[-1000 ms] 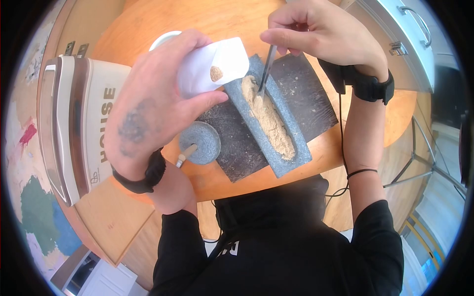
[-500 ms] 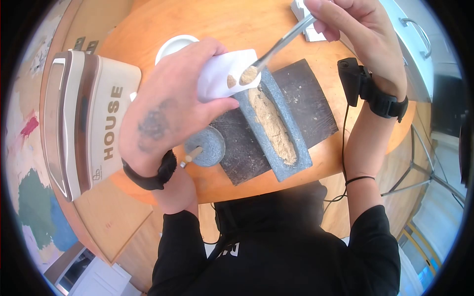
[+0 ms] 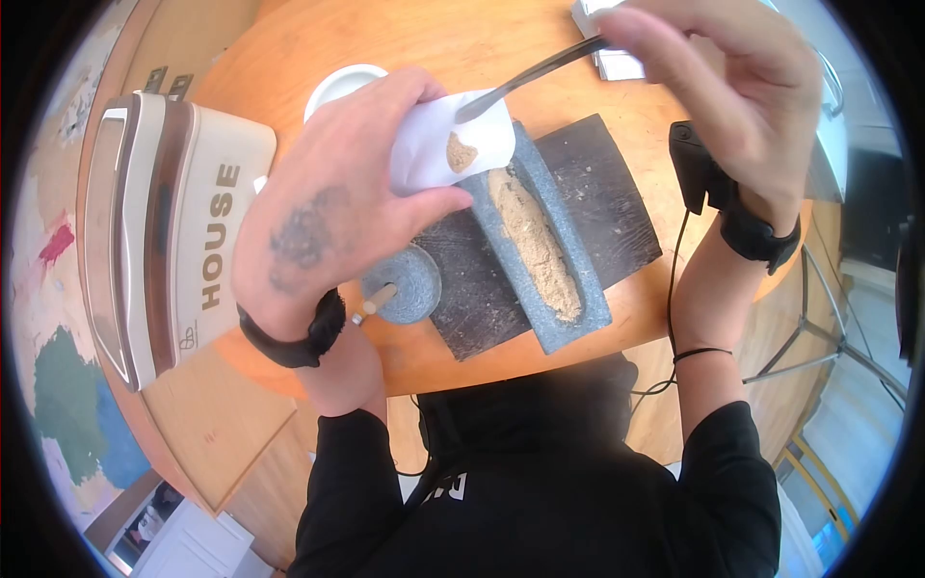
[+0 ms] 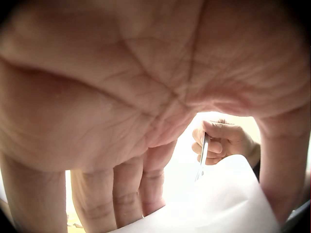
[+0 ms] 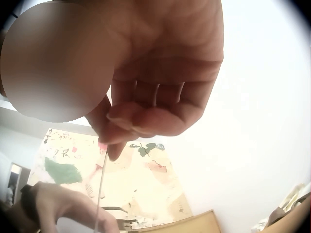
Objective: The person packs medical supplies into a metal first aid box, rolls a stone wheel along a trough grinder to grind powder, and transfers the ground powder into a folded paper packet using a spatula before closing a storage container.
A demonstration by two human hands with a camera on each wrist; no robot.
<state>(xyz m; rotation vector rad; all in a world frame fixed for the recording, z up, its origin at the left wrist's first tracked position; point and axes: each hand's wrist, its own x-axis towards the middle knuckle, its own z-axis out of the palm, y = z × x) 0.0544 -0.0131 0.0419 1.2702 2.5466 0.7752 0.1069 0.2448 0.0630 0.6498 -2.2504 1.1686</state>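
Observation:
My left hand [image 3: 332, 193] grips a piece of curved white paper [image 3: 419, 144] between thumb and fingers, above one end of a grey stone trough [image 3: 570, 231]. A little tan powder [image 3: 462, 152] shows on the paper. High on the right, my right hand [image 3: 737, 96] pinches the end of a slim metal spatula [image 3: 544, 65]. The spatula's flat tip points down at the paper and overlaps its upper edge in the head view. More tan powder [image 3: 532, 241] lies along the trough's hollow. In the left wrist view the paper [image 4: 218, 204] fills the bottom.
Beneath the trough lies a dark wooden board [image 3: 612, 183] on the round wooden table [image 3: 462, 34]. A round grey stone [image 3: 414, 279] with a small brush [image 3: 382, 297] is under my left wrist. A white dish [image 3: 337, 87] and a cream case [image 3: 231, 154] stand left.
The spatula has risen from the trough to the paper, carrying powder that no longer shows on its tip. My right hand has moved right; the left hand with the paper shifted slightly right.

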